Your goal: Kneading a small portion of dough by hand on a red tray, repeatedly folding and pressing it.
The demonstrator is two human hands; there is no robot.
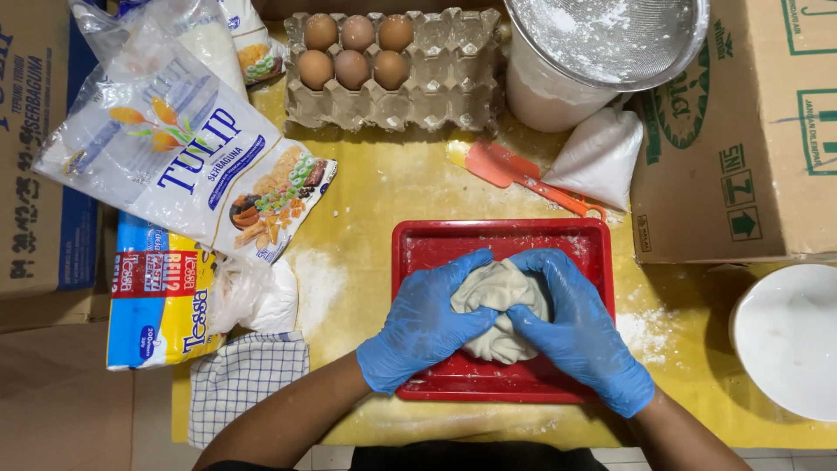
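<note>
A lump of pale dough point(501, 310) sits in the middle of a shallow red tray point(418, 253), which lies on the yellow-covered bench point(384, 183) just in front of the person. Both hands wear blue gloves. The left hand point(423, 323) cups the dough's left side with its fingers curled over the top, and the right hand point(575, 327) wraps the right side the same way, so the two hands together enclose and hold the lump.

The dough looks soft and pliable: its surface folds and creases where the fingers press in. It is likely fairly dense for its size and a little tacky, so it should yield rather than break, and a broad two-handed grip from the sides and underneath would suit it better than a pinch.

Left of the tray lie a checked cloth point(248, 375) and, beyond it, a large flour bag point(187, 157). Just behind the tray rests an orange spatula point(514, 170), beside a small white bag point(602, 157). Farther back stand an egg carton point(436, 78) holding six brown eggs point(353, 48), and a tub topped by a floury sieve point(610, 35). A white bowl point(789, 336) sits right of the tray.
</note>
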